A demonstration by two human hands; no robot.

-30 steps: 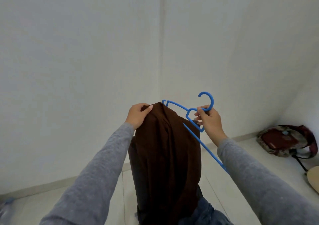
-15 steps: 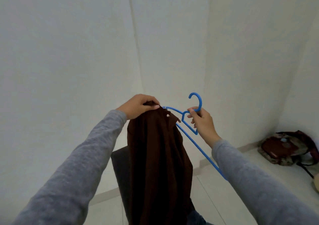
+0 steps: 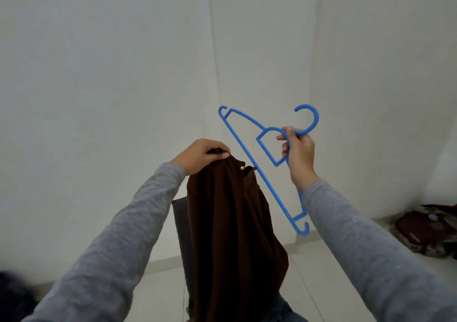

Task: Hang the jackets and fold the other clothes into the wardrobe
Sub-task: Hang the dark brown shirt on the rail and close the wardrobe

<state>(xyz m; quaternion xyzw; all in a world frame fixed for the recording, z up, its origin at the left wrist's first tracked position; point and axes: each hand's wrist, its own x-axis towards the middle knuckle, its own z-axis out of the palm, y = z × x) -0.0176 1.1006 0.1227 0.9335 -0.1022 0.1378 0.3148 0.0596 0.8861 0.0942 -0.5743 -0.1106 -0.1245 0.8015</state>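
Here, left hand (image 3: 200, 156) pinched shut on brown jacket (image 3: 232, 235). Right hand (image 3: 298, 151) closed round blue hanger (image 3: 265, 163), just right of jacket, not inside.

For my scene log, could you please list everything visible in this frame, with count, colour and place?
hanger: one, blue, tilted in the air, clear of the garment
garment: one, dark brown, hanging at centre
bag: one, reddish patterned, on the floor at far right
dark panel: one, behind the garment, identity unclear
left hand: pinching the garment's top
right hand: gripping the hanger below its hook
sleeves: two, grey
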